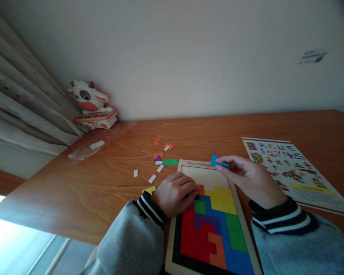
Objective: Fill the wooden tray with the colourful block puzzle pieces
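My right hand (pixel 246 172) pinches a blue L-shaped piece (pixel 220 162) over the top right edge of a wooden puzzle tray (pixel 242 214). Colored blocks in red, blue, yellow, green, orange and purple fill the lower part of the tray; its upper part shows bare wood. My left hand (pixel 176 193) rests on the tray's left side with its fingers curled over the blocks. Whatever its fingertips may touch is hidden. A small orange piece (pixel 201 190) shows beside them.
Left of the tray lie orange pieces (pixel 168 146), a green piece (pixel 170 162), a yellow piece (pixel 149 190) and several white ones (pixel 152 178). A printed pattern sheet (pixel 292 172) is at the right. A cow toy (pixel 93 105) and plastic wrap (pixel 86 151) are back left.
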